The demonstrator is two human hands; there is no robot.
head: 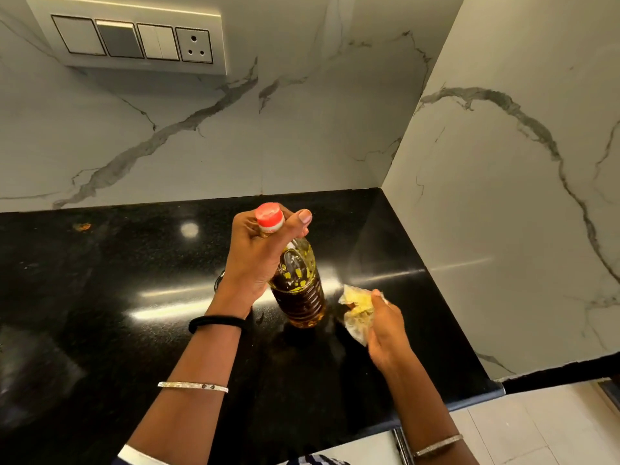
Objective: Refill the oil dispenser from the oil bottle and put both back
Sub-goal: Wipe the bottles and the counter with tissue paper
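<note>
The oil bottle (300,290) is clear plastic with golden-brown oil and a red cap (269,215). It stands on the black counter (117,280), leaning a little toward the back. My left hand (261,253) grips its neck just under the cap, thumb raised beside the cap. My right hand (385,327) is to the right of the bottle and holds a crumpled, oil-stained tissue (357,312) close to the bottle's base. A small dark round rim (218,281) peeks out behind my left wrist; I cannot tell whether it is the oil dispenser.
White marble walls (503,196) close the counter at the back and right, forming a corner. A switch panel with a socket (134,40) is on the back wall. The counter's front edge (469,397) runs at the lower right, with pale floor tiles below.
</note>
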